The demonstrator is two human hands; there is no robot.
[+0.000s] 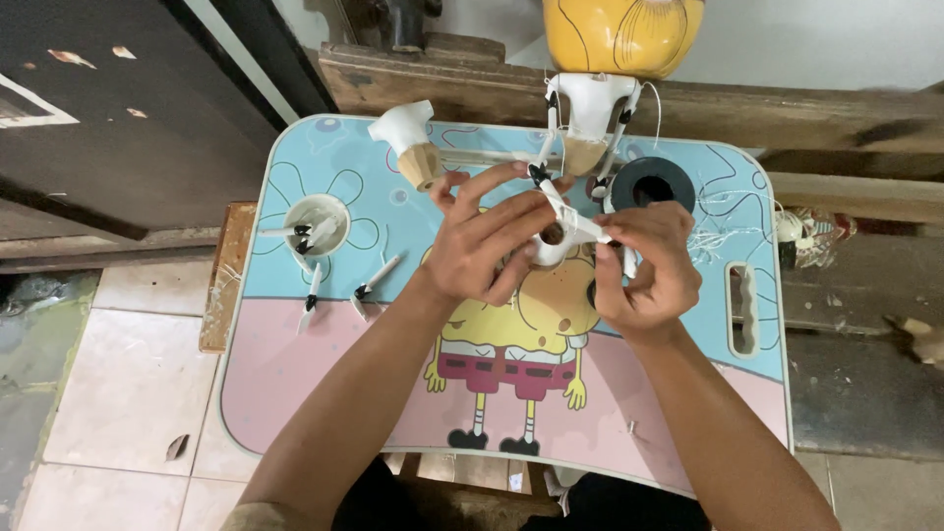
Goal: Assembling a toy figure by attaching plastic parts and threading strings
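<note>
Both hands meet over the middle of the cartoon-printed lap table: the left hand pinches a white feather with a black tip, while the right hand closes narrowly on its lower end. Just beyond stands a half-built shuttlecock; a black tape roll lies beside it, and loose feathers rest to the left

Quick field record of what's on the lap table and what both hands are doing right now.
surface: cartoon-print lap table
left hand: grip on a white feather piece
right hand: pinching the same piece
cup recess: holds white feathers
loose on table: two feathers
far edge: two shuttlecock-like pieces, black tape roll
above: yellow ball
</note>
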